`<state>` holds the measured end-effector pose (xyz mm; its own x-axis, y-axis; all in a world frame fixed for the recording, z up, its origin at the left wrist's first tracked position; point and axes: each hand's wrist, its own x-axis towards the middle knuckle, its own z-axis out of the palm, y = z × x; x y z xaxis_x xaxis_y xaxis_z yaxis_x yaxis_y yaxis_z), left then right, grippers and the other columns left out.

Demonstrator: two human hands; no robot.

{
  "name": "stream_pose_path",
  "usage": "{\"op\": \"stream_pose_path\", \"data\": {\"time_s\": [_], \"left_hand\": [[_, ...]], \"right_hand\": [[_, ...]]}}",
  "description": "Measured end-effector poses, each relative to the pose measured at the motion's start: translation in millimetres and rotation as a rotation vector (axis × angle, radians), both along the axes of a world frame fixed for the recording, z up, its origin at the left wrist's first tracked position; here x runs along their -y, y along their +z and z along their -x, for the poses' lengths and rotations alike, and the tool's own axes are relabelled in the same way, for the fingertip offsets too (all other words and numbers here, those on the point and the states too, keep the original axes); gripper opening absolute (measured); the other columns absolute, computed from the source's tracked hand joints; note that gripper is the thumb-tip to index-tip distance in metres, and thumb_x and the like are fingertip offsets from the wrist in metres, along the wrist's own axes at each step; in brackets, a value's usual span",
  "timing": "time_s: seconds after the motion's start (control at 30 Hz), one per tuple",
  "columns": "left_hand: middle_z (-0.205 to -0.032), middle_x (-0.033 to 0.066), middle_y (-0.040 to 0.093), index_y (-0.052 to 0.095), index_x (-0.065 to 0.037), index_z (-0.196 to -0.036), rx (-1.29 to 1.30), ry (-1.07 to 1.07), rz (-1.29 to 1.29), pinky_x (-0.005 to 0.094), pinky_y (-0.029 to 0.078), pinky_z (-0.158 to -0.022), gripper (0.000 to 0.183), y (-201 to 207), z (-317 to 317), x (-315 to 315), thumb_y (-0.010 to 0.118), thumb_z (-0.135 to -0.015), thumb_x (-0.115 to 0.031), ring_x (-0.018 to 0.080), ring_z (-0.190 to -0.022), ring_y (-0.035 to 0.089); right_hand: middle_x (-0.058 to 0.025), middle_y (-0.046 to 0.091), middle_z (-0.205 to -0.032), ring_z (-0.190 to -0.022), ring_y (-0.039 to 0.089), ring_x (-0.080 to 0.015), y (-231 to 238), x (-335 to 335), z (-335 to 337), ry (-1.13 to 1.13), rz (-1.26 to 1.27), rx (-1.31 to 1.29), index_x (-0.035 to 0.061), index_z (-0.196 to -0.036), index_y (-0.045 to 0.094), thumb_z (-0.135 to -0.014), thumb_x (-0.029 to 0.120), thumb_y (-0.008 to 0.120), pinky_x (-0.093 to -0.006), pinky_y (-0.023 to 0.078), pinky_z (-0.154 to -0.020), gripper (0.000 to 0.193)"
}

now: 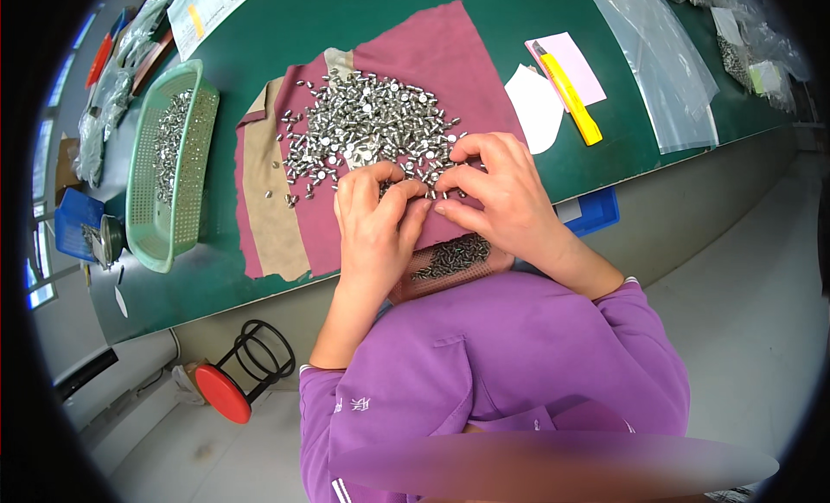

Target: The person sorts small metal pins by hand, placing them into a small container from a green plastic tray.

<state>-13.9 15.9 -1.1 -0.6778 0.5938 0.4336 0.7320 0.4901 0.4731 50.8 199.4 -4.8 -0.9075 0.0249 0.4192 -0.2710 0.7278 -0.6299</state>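
Note:
A heap of small silver metal fasteners (367, 114) lies spread over a maroon cloth (441, 49) with a tan stripe. At the near edge of this heap my two hands work close together, their fingertips almost meeting. My left hand (376, 217) is curled, thumb and forefinger drawn together; what they pinch is too small to make out. From the right, my right hand (506, 187) has its fingers bent, with thumb and forefinger closing round a small metal fastener. Just below the hands, a pinkish basket (406, 284) holds darker metal pieces (454, 256) at the table edge.
A light green basket (138, 209) of metal pieces stands left on the green table (233, 148). A yellow utility knife (571, 96) lies on pink paper, beside a white sheet (532, 105). Clear plastic bags (661, 66) lie far right. Below is a red-seated stool (225, 395).

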Motion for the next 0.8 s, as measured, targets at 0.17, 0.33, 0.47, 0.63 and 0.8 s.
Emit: {"op": "stream_pose_path", "data": {"time_s": [0.17,0.33,0.47,0.63,0.8], "left_hand": [[-0.103,0.0050,0.059,0.067,-0.010,-0.094,-0.002,-0.013,0.000,0.0416,0.041,-0.086,0.025,-1.7,1.9,2.8,0.079,-0.072,-0.009,0.0279,-0.100,0.053],[-0.106,0.0057,0.059,0.067,-0.009,-0.094,0.060,-0.032,-0.012,0.0429,0.041,-0.089,0.027,2.0,-3.2,8.3,0.080,-0.071,-0.009,0.0291,-0.104,0.053],[-0.110,0.0068,0.059,0.067,-0.009,-0.094,0.076,0.005,0.030,0.0437,0.041,-0.091,0.026,6.9,-3.7,9.6,0.080,-0.071,-0.009,0.0300,-0.108,0.053],[-0.115,0.0089,0.058,0.068,-0.008,-0.096,0.035,-0.024,0.041,0.0443,0.041,-0.094,0.027,4.2,-2.0,8.4,0.079,-0.072,-0.007,0.0315,-0.112,0.052],[-0.119,0.0118,0.059,0.069,-0.007,-0.096,0.083,-0.010,0.051,0.0445,0.040,-0.098,0.027,6.4,-5.1,13.1,0.078,-0.071,-0.004,0.0324,-0.113,0.052]], "right_hand": [[-0.0041,0.056,-0.108,-0.108,0.053,-0.0265,-0.7,2.9,2.4,0.017,-0.017,-0.007,0.0106,-0.087,0.066,-0.075,0.019,0.077,-0.0425,0.041,-0.092,0.018],[-0.0032,0.057,-0.107,-0.108,0.053,-0.0261,1.2,1.6,0.0,0.078,-0.002,-0.018,0.0113,-0.088,0.067,-0.074,0.018,0.077,-0.0425,0.041,-0.092,0.018],[-0.0033,0.057,-0.106,-0.108,0.053,-0.0264,5.5,-2.6,-4.8,0.018,0.028,0.025,0.0112,-0.088,0.068,-0.073,0.017,0.078,-0.0425,0.041,-0.093,0.019],[-0.0038,0.057,-0.108,-0.109,0.053,-0.0271,-1.2,-4.8,-4.5,0.041,0.018,0.017,0.0118,-0.090,0.068,-0.073,0.014,0.077,-0.0422,0.041,-0.095,0.019],[-0.0040,0.057,-0.109,-0.110,0.053,-0.0272,3.9,-1.6,-3.6,0.060,0.021,0.011,0.0117,-0.091,0.069,-0.074,0.014,0.076,-0.0430,0.040,-0.095,0.018]]}}
